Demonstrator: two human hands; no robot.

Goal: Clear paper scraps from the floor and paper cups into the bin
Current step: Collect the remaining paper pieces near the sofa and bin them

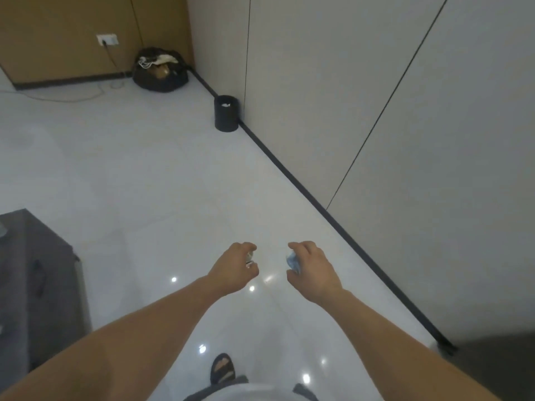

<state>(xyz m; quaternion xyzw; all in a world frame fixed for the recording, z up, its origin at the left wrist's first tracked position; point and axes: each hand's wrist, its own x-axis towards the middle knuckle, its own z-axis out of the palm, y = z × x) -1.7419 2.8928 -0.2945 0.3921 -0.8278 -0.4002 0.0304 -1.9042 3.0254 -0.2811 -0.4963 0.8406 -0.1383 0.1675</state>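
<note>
Both my arms reach forward over the glossy white floor. My left hand (236, 267) is curled around a small white paper scrap (249, 259) that barely shows between the fingers. My right hand (314, 267) grips a crumpled pale blue and white paper scrap (291, 261). A small black round bin (226, 114) stands far ahead against the wall's dark skirting, with something white inside it.
A full black rubbish bag (160, 70) sits in the far corner under a wall socket (107, 39), with a cable trailing over the floor. A grey cabinet (37, 282) stands at my left. The pale wall (376, 111) runs along the right. My sandalled foot (222, 369) shows below.
</note>
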